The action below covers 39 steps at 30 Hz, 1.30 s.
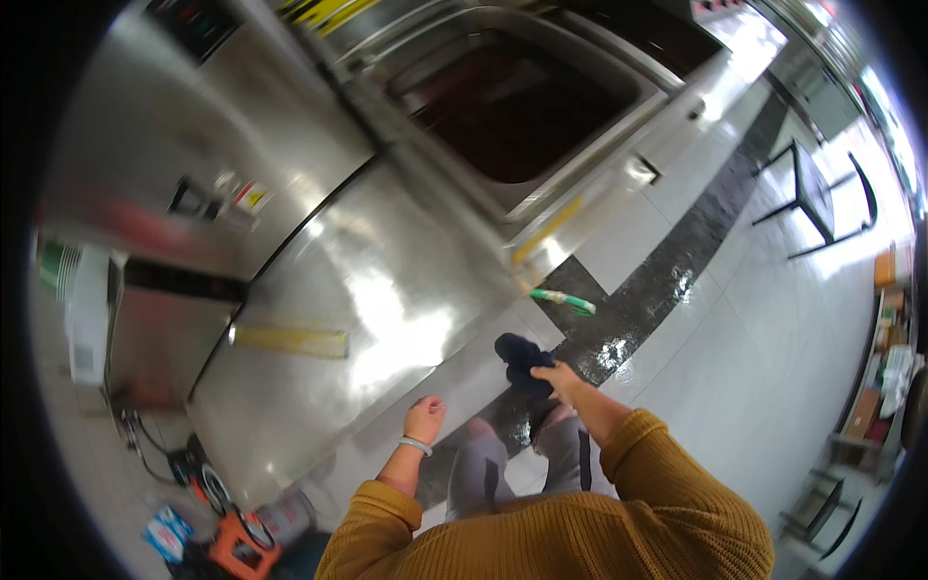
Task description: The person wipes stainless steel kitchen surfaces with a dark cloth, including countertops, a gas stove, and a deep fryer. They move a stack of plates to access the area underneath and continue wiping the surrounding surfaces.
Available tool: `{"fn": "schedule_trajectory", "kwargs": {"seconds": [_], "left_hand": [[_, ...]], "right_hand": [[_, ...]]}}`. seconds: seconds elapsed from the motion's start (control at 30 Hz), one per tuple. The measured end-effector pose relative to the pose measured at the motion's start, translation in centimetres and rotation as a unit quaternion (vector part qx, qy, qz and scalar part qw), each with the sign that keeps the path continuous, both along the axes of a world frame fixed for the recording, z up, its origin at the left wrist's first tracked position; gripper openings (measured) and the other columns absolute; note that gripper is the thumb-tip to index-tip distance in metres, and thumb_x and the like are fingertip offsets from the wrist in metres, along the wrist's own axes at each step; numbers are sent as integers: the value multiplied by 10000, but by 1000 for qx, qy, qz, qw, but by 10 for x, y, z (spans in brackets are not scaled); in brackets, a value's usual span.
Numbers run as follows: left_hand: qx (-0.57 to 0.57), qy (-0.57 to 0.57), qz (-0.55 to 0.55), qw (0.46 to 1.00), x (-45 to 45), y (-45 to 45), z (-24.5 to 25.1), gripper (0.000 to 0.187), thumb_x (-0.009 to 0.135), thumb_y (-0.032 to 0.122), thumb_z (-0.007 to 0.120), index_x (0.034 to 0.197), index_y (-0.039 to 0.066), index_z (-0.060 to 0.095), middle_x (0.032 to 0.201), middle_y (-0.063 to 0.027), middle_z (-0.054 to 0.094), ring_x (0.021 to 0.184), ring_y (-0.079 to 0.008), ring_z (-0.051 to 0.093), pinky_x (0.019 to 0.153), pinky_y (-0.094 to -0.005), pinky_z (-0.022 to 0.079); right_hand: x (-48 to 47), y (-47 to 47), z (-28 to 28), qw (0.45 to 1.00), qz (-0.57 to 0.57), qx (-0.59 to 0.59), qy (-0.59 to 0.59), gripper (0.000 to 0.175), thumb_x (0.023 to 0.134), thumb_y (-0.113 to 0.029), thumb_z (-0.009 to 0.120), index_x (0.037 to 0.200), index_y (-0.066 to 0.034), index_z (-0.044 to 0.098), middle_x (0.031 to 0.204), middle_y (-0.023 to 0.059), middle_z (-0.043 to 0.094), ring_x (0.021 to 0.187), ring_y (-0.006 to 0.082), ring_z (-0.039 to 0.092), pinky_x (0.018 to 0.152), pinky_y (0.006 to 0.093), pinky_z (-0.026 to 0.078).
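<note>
My right hand (562,378) grips a bunched dark navy cloth (525,362), which hangs out in front of my legs above the tiled floor. My left hand (424,419) is curled with the fingers drawn in, and nothing clear shows in it. A pale bangle (415,445) circles that wrist. Both hands are apart from the stainless steel cabinet front (341,290) before me. Set in the steel unit's top is a deep rectangular basin (522,109), its inside dark reddish-brown; whether it holds liquid is unclear.
A green hose end (565,298) juts from the cabinet's corner. At lower left lie an orange-framed tool or device (245,545) and a blue-and-white packet (168,533). Black chairs (819,196) stand to the right, with shelves of boxes (870,391) along the far edge.
</note>
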<state>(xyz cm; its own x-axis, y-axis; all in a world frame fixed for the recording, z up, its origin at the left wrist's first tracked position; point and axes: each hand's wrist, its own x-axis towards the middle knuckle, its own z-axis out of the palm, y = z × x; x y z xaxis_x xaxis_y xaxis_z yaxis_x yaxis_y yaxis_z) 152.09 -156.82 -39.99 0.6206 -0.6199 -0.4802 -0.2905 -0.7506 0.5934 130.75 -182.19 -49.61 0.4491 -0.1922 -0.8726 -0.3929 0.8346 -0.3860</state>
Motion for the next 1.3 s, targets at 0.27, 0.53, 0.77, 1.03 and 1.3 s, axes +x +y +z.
{"fn": "schedule_trajectory", "kwargs": {"seconds": [0.27, 0.53, 0.77, 1.03, 1.3], "left_hand": [[-153, -148, 7, 977, 66, -212, -144, 441, 805, 63, 649, 1221, 7, 513, 1110, -143, 613, 1007, -244, 590, 880, -332, 464], [-438, -425, -246, 753, 153, -411, -167, 678, 709, -24, 644, 1333, 53, 392, 1369, -179, 396, 1260, -357, 376, 1065, -419, 280], [-489, -467, -303, 671, 180, -400, -154, 161, 683, 38, 698, 774, 40, 566, 759, -132, 590, 745, -349, 567, 690, -409, 433], [-416, -556, -288, 659, 202, -227, -178, 196, 767, 94, 666, 799, 70, 474, 750, -100, 521, 719, -284, 512, 714, -437, 444], [-437, -430, -462, 641, 189, -159, -129, 198, 689, 27, 676, 760, 52, 493, 726, -96, 523, 656, -269, 517, 640, -451, 456]], "right_hand": [[-42, -4, -116, 978, -150, 58, -131, 478, 792, -117, 691, 1221, -14, 505, 1093, 106, 620, 984, 238, 622, 843, 381, 506], [5, -50, -278, 938, -260, -179, -145, 856, 758, -170, 740, 1381, 128, 234, 1174, 167, 557, 1042, 207, 556, 910, 322, 433], [67, -89, -290, 765, -122, -629, -65, 332, 715, -62, 707, 981, -7, 517, 1163, 153, 557, 1099, 197, 513, 900, 308, 415], [94, -112, -281, 863, -311, -378, -127, 250, 792, -66, 645, 1010, -24, 532, 897, 70, 611, 859, 131, 563, 748, 279, 462], [151, -125, -295, 649, 159, -741, 66, 581, 674, -310, 772, 1087, 6, 512, 1382, 295, 311, 1291, 476, 277, 1054, 500, 257]]}}
